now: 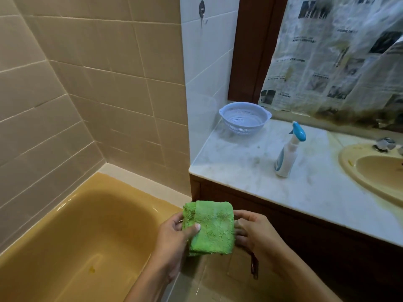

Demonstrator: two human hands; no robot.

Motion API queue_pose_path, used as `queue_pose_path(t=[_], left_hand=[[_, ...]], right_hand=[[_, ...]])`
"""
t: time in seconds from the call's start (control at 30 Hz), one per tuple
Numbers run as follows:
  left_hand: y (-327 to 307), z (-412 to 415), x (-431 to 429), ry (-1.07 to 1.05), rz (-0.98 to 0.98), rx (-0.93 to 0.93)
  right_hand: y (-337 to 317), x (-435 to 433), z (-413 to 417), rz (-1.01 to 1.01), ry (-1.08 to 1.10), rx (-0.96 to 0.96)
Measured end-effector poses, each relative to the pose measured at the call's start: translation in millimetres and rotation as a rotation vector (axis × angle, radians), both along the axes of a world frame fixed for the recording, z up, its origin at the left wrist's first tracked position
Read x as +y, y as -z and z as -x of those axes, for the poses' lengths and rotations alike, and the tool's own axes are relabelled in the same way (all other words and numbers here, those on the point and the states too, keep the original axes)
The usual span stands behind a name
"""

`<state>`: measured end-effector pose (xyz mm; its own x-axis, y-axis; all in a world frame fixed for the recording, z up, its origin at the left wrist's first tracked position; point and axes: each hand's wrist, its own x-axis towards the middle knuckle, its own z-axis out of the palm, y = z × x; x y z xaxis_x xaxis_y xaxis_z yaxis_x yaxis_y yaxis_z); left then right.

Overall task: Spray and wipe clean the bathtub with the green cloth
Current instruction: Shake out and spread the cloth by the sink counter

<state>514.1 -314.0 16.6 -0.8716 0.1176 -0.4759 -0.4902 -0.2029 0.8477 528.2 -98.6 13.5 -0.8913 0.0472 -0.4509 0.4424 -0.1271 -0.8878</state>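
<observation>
Green cloth, thick and fluffy, folded into a squarish pad, sits between our two hands just in front of the marble counter, off its front left corner and lower than its top. Our left hand grips the cloth's left edge, thumb pressed on the upper face and fingers curled beneath. Our right hand holds the right edge, fingers curled against it.

Left of the counter and below it lies the bathtub. It is glossy mustard-yellow with rounded inner corners and a small darker spot on its floor. We see the cloth hanging over its near right rim without touching it.

On the counter's veined white top, about midway along, a spray bottle stands upright. It is white plastic with a blue trigger head, and it is well apart from our hands. At the counter's back left corner rests a pale, perforated plastic colander with small side handles. An oval yellow sink is sunk into the counter's right end, with a metal tap behind it. Above the counter, crumpled newspaper hangs inside a dark wooden frame.
</observation>
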Motion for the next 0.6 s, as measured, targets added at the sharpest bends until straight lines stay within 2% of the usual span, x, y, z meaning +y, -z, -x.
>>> queue_pose_path(t=[0.1,0.3,0.6], left_hand=[[-4.5,40.5,12.3,0.086,0.035,0.046],[-2.0,101.3,54.8,0.224,0.157,0.134],[8.9,155.7,124.3,0.225,0.195,0.144]], right_hand=[[-5.5,10.9,28.1,0.092,0.082,0.02],[-6.7,43.0,59.3,0.048,0.158,0.08],[1.4,115.4,119.8,-0.055,0.215,0.102]])
